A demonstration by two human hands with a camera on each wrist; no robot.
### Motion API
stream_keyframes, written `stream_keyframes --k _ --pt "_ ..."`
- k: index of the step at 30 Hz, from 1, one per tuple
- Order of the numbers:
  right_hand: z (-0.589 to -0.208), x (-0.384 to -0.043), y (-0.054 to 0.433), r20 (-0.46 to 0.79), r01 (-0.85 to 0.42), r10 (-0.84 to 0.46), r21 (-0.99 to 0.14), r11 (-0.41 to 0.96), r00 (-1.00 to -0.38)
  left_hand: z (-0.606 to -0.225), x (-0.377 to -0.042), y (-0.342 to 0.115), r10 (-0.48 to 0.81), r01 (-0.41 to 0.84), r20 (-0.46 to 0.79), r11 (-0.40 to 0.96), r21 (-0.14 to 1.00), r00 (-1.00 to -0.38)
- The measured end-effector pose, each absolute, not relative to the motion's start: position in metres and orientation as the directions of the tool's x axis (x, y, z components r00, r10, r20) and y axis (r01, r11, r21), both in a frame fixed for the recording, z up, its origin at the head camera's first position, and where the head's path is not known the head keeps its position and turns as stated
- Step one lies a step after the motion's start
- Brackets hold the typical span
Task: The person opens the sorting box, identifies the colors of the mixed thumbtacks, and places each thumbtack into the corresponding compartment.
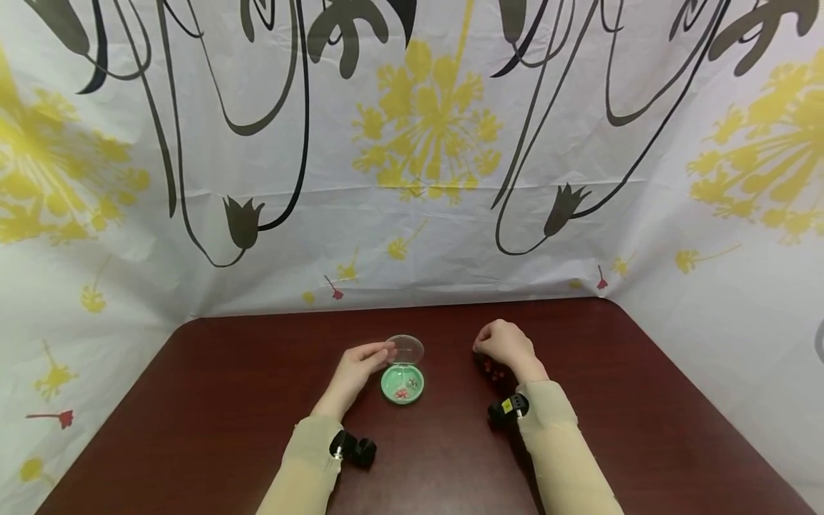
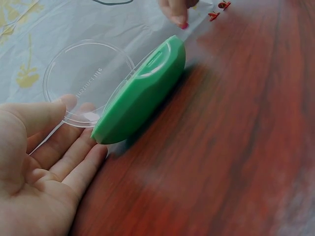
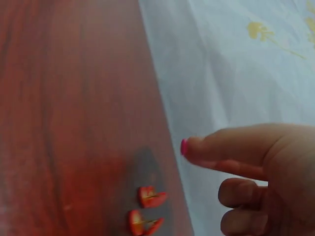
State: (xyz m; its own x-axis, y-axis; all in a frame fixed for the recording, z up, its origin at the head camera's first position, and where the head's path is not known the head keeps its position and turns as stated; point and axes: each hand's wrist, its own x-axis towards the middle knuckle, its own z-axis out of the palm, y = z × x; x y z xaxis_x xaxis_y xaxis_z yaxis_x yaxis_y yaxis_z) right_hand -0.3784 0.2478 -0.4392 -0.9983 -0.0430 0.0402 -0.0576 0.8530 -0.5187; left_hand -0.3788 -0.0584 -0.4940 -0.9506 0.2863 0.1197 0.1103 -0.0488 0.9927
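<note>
A round green pill case (image 1: 402, 385) stands on the table with its clear lid (image 1: 407, 349) raised. Small red and silvery pieces (image 1: 402, 393) lie in its compartments. My left hand (image 1: 360, 368) pinches the lid's edge between thumb and fingers, as the left wrist view shows (image 2: 54, 152). To the right, my right hand (image 1: 508, 345) pinches a tiny bright pink piece (image 3: 184, 147) at its fingertips. Below that hand, several small red pieces with gold-coloured parts (image 3: 152, 196) sit on a dark patch (image 3: 145, 164), whose kind I cannot tell.
The dark red wooden table (image 1: 212, 408) ends at a white cloth (image 1: 399, 236) with printed flowers, hanging behind and at both sides. A black wrist camera is strapped over each cream sleeve (image 1: 553, 422).
</note>
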Motion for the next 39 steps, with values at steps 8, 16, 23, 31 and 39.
stream_keyframes --k 8,16,23,31,39 --pt "-0.432 -0.38 0.244 0.149 -0.167 -0.083 -0.739 0.653 -0.985 -0.5 -0.374 -0.059 0.278 0.102 0.111 -0.044 0.994 -0.954" --pt "-0.424 -0.38 0.238 0.005 0.011 -0.126 -0.992 -0.125 -0.992 -0.502 -0.372 -0.058 0.268 0.094 0.103 -0.046 0.995 -0.958" --pt "-0.418 -0.38 0.245 0.079 0.205 -0.423 -0.786 -0.584 -0.903 -0.501 -0.372 -0.058 0.273 0.099 0.108 -0.045 0.994 -0.956" --pt "-0.416 -0.384 0.25 0.127 0.335 -0.511 -0.618 -0.711 -0.85 -0.495 -0.374 -0.059 0.28 0.114 0.122 -0.043 0.993 -0.952" --pt "-0.416 -0.385 0.253 0.127 0.339 -0.508 -0.606 -0.719 -0.852 -0.492 -0.376 -0.058 0.286 0.126 0.134 -0.047 0.991 -0.949"
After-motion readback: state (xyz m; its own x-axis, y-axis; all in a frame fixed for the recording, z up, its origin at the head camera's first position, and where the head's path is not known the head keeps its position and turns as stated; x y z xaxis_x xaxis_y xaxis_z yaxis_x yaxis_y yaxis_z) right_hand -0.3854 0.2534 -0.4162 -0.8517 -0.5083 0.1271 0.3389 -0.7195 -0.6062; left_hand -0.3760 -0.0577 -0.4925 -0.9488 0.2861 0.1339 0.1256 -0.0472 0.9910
